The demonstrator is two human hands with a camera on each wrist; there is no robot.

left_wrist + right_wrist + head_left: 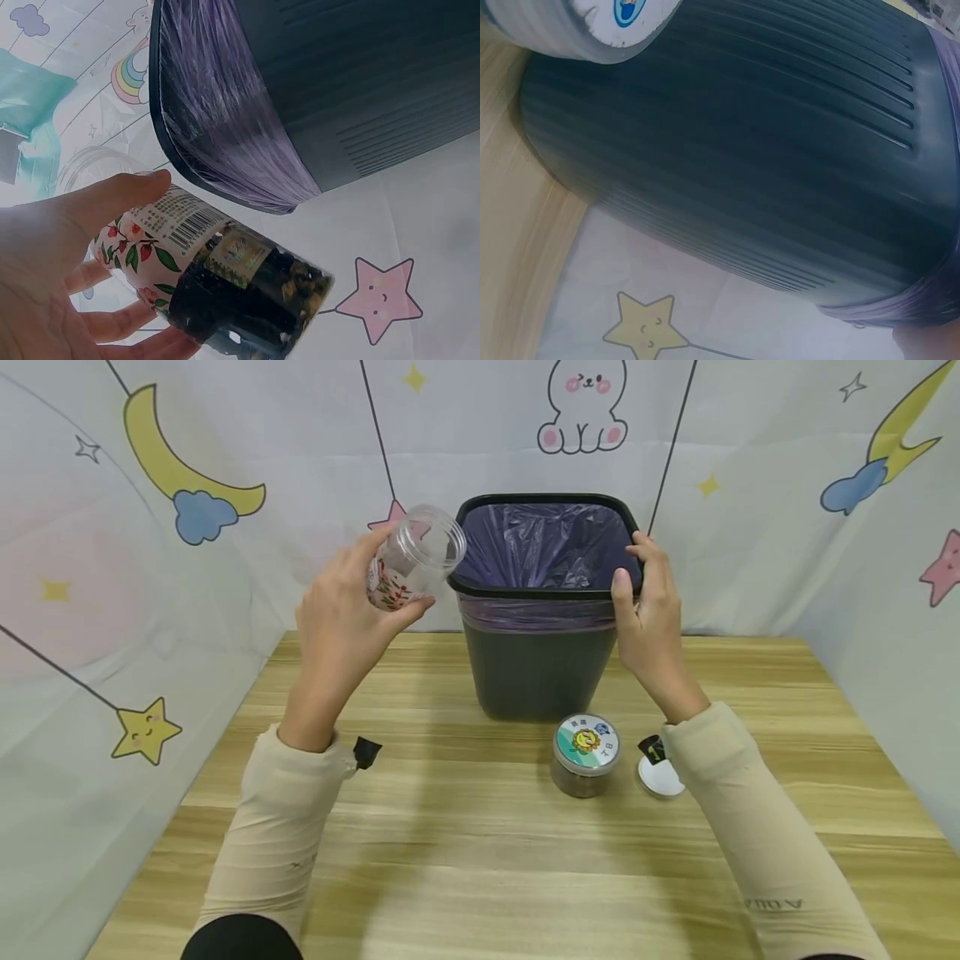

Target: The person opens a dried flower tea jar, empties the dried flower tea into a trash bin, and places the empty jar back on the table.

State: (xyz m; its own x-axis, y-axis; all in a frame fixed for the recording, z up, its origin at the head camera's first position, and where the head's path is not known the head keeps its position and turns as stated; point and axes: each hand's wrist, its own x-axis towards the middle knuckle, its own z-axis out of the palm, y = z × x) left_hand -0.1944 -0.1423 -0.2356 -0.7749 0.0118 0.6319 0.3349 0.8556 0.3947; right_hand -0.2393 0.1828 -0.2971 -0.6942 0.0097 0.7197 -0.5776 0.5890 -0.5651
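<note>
My left hand point(337, 610) holds a clear plastic jar point(390, 581) with a floral label, lidless and tilted, its mouth toward the bin's left rim. In the left wrist view, dark bits and dried brown pieces lie in the lower part of the jar point(240, 277), below a barcode. My right hand point(654, 622) grips the right edge of a dark grey waste bin point(536, 672), which is lined with a purple plastic bag point(540, 547). In the right wrist view, only a bit of that hand point(934, 343) shows beside the bag's edge.
In front of the bin stands a round canister point(585, 756) with a sunflower on its top. A white lid point(662, 779) lies to its right, partly behind the right sleeve. Behind the wooden table point(480, 877) hangs a printed cloth point(480, 435).
</note>
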